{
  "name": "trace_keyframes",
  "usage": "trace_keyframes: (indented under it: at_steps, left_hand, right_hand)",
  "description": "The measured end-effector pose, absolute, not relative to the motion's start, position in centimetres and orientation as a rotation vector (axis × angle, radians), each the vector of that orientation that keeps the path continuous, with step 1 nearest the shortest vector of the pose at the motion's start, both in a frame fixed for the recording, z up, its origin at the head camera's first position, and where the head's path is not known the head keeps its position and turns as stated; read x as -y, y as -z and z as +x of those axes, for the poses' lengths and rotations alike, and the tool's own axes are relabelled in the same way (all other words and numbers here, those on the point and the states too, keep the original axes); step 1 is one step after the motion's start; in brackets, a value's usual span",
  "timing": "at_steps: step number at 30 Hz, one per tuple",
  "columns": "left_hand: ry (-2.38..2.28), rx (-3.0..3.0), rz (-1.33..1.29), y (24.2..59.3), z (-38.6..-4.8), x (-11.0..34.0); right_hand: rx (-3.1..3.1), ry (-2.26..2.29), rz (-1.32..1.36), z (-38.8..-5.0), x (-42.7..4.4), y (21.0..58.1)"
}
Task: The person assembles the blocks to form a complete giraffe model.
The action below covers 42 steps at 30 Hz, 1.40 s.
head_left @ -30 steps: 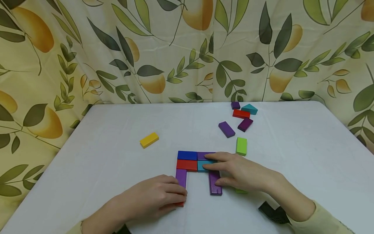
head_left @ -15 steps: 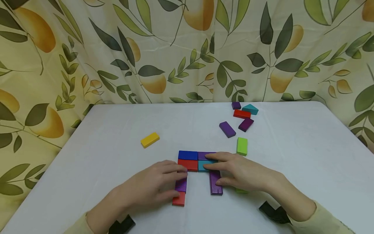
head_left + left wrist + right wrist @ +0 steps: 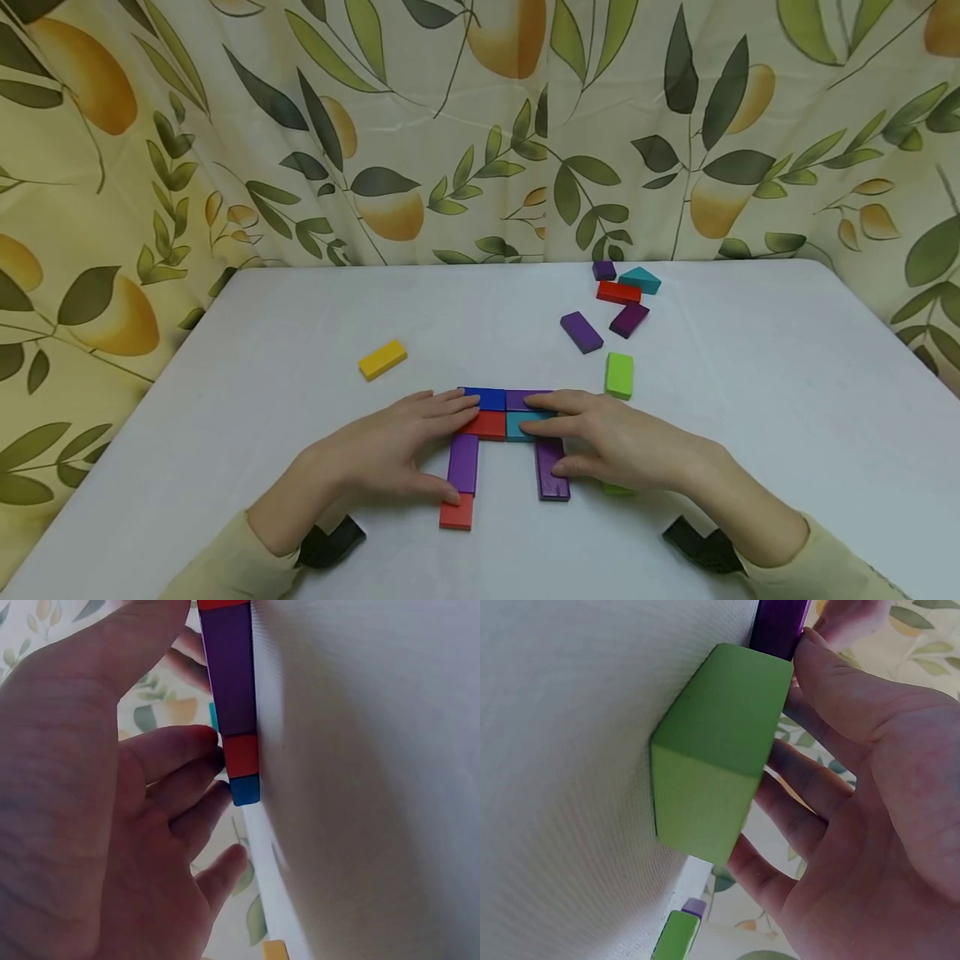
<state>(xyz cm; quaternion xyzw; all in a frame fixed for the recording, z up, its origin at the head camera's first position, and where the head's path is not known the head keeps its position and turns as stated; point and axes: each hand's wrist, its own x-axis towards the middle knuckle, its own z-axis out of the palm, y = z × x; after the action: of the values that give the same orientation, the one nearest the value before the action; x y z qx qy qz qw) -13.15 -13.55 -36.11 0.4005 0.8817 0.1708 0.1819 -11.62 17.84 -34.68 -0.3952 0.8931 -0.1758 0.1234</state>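
Resting at nine o'clock of an arch of blocks, twelve being toward the curtain, the left hand is unclenched, fingers extended over the left ends of the blue block and red block, thumb at the seam between the left purple bar and the coral block. At three o'clock the right hand also grasps nothing, two fingertips on the violet block and teal block, thumb against the right purple bar. Blue and violet form the top row, red and teal the row below, and both bars run toward six. Partly hidden under the right hand, at four o'clock, sits a green block. Farther out on the white-covered table, a lime block lies at two; around one are a slanted purple block, a plum block, a red bar, a teal triangle and a small violet piece. A yellow block lies at ten.
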Motion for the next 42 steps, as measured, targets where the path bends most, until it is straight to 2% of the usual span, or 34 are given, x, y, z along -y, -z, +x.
trace_keyframes:
  at_steps: [42]
  left_hand:
    - [-0.458, -2.483, 1.072, 35.44, -12.47, 12.73]
  right_hand:
    - [-2.602, 0.486, -1.155, -11.09, -17.30, 34.71]
